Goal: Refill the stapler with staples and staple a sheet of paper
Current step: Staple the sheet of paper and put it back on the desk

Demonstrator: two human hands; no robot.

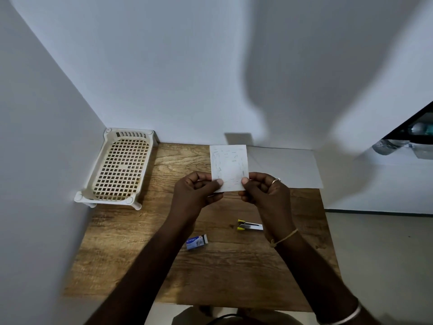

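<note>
We hold a small white rectangular sheet of paper (229,166) upright above the wooden surface (164,266), its lower corners pinched from both sides. Our left hand (195,192) has its grip closed on the bottom left corner, thumb in front and fingers behind; our right hand (264,191) is closed the same way on the bottom right corner. The sheet carries many short dark marks around its edges, which look like old staples, though the view is too soft to be sure.

The small yellow and metal stapler (249,225) lies on the surface near our right wrist, well below the paper; it seems to be lying opened out, but we cannot say whether it is loaded. The little blue and white cardboard staple box (196,242) lies just left of it, apart from it and untouched by either hand. A perforated cream plastic tray (119,167) sits in the far left corner, and a larger pale sheet (283,166) lies flat behind the one we hold.

Our judgement is that the paper is being checked or readied. To do this well, we should choose a clear stretch of edge, keep one hand's pinch on the sheet away from that spot, and free the other hand for the stapler, confirming first that staples are seated before pressing.
</note>
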